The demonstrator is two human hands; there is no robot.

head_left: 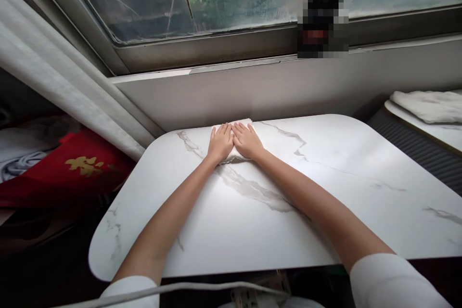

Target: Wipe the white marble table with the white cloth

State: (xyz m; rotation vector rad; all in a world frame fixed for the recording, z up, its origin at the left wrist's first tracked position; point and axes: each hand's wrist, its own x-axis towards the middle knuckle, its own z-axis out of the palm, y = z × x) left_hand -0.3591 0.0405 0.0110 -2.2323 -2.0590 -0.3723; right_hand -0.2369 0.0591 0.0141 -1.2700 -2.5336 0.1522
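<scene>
A white cloth (236, 156) lies folded on the white marbled table (224, 231), near its far edge by the wall. My left hand (221, 142) rests flat on the cloth's left part, fingers pointing away and a little apart. Beside it, my right hand (247, 140) is spread flat on the right part, the two hands touching at the thumbs. Much of the cloth is hidden under both palms. Neither hand is closed round anything.
Behind the table are a low wall (231, 94) and a window. A pale curtain (68, 62) hangs at the left, above a red bag (72, 168). Another white cloth (429, 106) lies on a surface at the right. A pale cord (202, 286) crosses the near edge.
</scene>
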